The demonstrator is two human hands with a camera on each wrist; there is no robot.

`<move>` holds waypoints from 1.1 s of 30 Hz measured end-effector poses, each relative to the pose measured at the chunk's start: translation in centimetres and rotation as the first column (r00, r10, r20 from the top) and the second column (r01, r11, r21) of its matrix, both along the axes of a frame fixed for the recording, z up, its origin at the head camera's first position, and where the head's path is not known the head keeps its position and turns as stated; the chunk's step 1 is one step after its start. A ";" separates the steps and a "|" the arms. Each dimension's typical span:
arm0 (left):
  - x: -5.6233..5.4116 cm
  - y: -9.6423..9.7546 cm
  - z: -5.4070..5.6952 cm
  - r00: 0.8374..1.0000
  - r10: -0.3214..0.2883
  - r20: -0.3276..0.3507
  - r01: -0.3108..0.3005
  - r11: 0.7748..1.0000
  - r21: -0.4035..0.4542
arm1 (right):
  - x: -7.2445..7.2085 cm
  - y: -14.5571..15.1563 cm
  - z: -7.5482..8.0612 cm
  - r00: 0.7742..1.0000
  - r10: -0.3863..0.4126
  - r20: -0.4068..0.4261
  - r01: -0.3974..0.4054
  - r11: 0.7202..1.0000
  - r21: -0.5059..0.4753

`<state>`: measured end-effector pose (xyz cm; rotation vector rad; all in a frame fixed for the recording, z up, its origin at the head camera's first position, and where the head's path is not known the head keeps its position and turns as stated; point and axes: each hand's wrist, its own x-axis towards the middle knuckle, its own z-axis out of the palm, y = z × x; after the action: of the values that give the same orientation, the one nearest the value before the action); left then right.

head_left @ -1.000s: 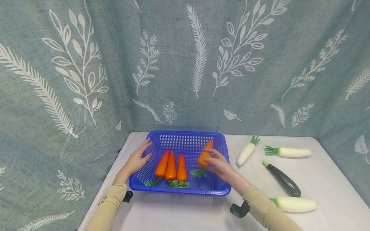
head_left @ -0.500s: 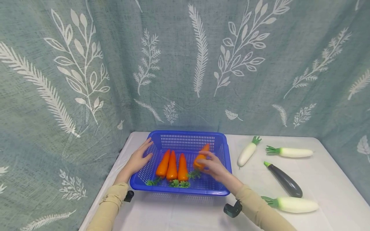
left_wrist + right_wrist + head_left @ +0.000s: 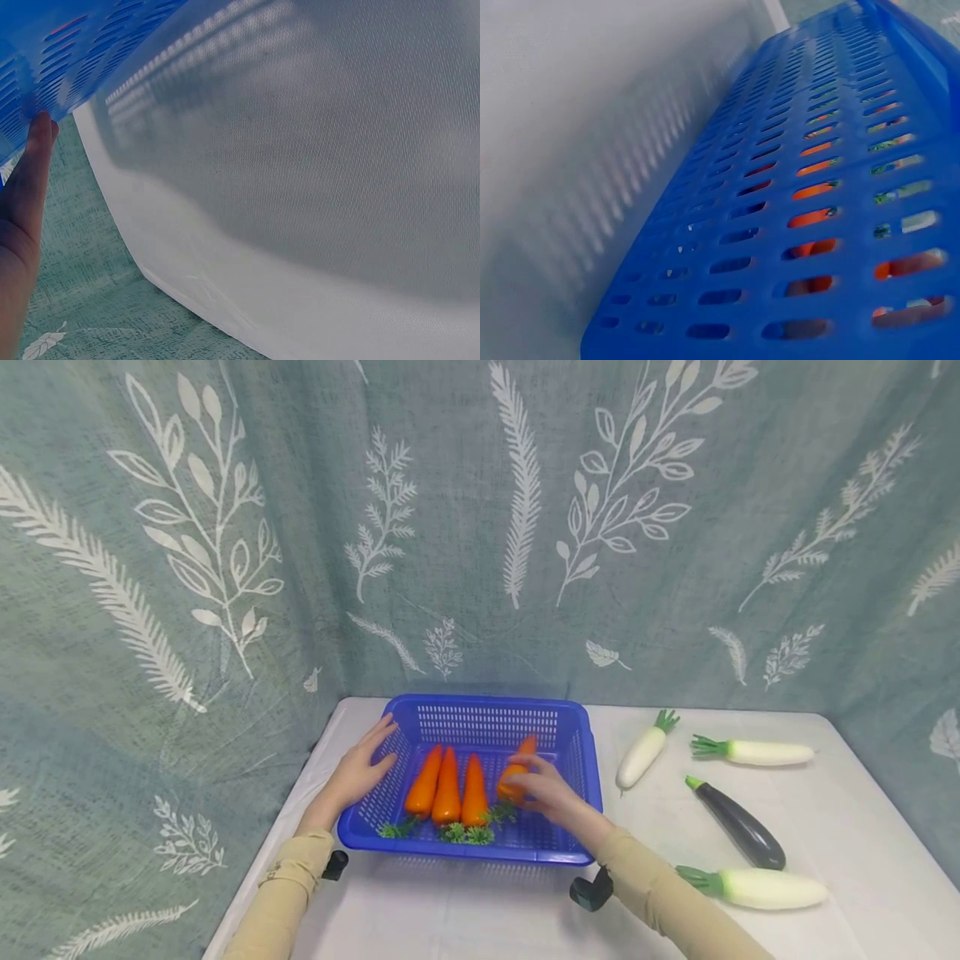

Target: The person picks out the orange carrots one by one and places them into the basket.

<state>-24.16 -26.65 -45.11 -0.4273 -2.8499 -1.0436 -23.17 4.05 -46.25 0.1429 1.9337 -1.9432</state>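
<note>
A blue plastic basket (image 3: 525,857) holds three orange carrots (image 3: 447,793) side by side, leafy green tops toward the front. My right hand (image 3: 551,793) reaches in over the right side and grips a fourth carrot (image 3: 509,789) around its thick end. That carrot's tip leans toward the back wall, and its green top overlaps the nearest carrot in the head view. My left hand (image 3: 356,779) rests at the left rim with fingers extended and thumb pointing inward. In the left wrist view its fingers (image 3: 36,146) lie straight along the outside wall. Slots in the right wrist view mostly hide the right hand.
Right of the basket lie a white radish (image 3: 643,757), a second radish (image 3: 768,753), a dark eggplant (image 3: 738,823) and a third radish (image 3: 772,889). A patterned green curtain (image 3: 465,527) hangs behind the white table (image 3: 420,918).
My right hand has shifted the gripped carrot left across the basket, up beside the row of three. The left hand has stayed at the rim.
</note>
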 end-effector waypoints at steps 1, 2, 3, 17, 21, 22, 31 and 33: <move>0.0 0.0 0.0 1.000 -0.001 -0.001 0.001 1.000 0.000 | 0.0 -0.1 0.0 1.000 0.001 0.009 -0.002 1.000 0.011; 0.0 0.0 0.0 1.000 -0.001 0.001 0.001 1.000 0.002 | 0.0 -0.2 -0.1 1.000 0.004 0.015 -0.004 1.000 0.023; 0.0 0.1 0.0 1.000 -0.002 0.003 0.002 1.000 0.004 | 0.0 -0.3 -0.1 1.000 0.005 0.018 -0.006 0.999 0.034; 0.0 0.0 0.0 1.000 -0.004 0.012 0.004 1.000 0.006 | 0.3 -1.3 -0.5 0.996 0.093 -0.005 -0.090 0.976 0.197; 0.0 0.0 0.0 1.000 -0.007 0.011 0.007 1.000 0.005 | 0.7 -1.5 -0.6 0.992 0.127 -0.024 -0.119 0.968 0.219; 0.0 0.0 0.0 1.000 -0.008 0.011 0.008 1.000 0.005 | 0.7 -1.5 -0.6 0.991 0.132 -0.026 -0.123 0.966 0.227; 0.0 0.0 -0.1 1.000 -0.004 0.015 0.004 1.000 0.004 | 0.7 -1.5 -0.6 0.989 0.147 -0.025 -0.136 0.958 0.254; 0.0 0.0 -0.1 1.000 -0.004 0.016 0.004 1.000 0.006 | 0.7 -1.5 -0.6 0.990 0.142 -0.020 -0.133 0.961 0.244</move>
<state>-24.16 -26.70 -45.16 -0.4266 -2.8607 -1.0604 -22.48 2.52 -46.86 0.0371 2.1400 -1.6288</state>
